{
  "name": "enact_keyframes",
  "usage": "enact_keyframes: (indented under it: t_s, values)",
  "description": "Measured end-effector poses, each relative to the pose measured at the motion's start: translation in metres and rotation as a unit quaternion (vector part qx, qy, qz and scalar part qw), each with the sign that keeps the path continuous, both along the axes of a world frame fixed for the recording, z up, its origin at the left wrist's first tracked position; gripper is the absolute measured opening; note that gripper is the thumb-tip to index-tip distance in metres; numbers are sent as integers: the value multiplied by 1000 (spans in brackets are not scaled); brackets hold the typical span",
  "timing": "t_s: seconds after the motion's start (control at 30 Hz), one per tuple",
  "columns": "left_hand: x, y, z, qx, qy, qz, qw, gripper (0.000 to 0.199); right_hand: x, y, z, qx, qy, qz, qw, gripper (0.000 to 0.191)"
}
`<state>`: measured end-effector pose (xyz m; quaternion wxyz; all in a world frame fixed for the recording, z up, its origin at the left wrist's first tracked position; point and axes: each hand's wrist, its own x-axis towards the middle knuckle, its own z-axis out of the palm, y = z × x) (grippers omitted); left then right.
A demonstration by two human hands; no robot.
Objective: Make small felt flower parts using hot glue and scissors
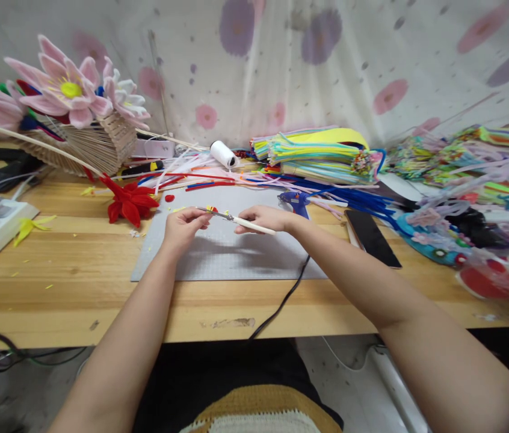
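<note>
Over the grey cutting mat [236, 264], my right hand [263, 218] is closed on a pair of scissors [253, 225] with white handles. Their blades point left toward my left hand [183, 228]. The fingertips of that hand are pinched together on a small red and yellow piece [212, 209], which is right at the blades. Whether the blades touch it is too small to tell. A small red bit [169, 198] lies on the mat's far left corner. Beyond my right hand is a blue glue gun [297, 201].
A red fuzzy flower [132, 201] on a stick lies left of the mat. Behind stand a basket [96, 144] of pink flowers, a white thread spool [222, 154] and bundled pipe cleaners [322, 156]. A black phone [372, 237] lies right; a black cord [284, 304] crosses the table's front edge.
</note>
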<state>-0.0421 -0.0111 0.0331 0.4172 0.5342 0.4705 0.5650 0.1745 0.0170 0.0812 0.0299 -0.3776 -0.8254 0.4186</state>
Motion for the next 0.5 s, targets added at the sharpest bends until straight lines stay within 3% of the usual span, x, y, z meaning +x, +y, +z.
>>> enact_keyframes:
  t_s: [0.33, 0.5]
  values:
    - [-48, 4, 17, -82, 74, 6, 994, 27, -44, 11, -8, -3, 33, 19, 999, 51]
    - [-82, -7, 13, -51, 78, 84, 992, 29, -85, 12, -19, 12, 34, 26, 999, 54]
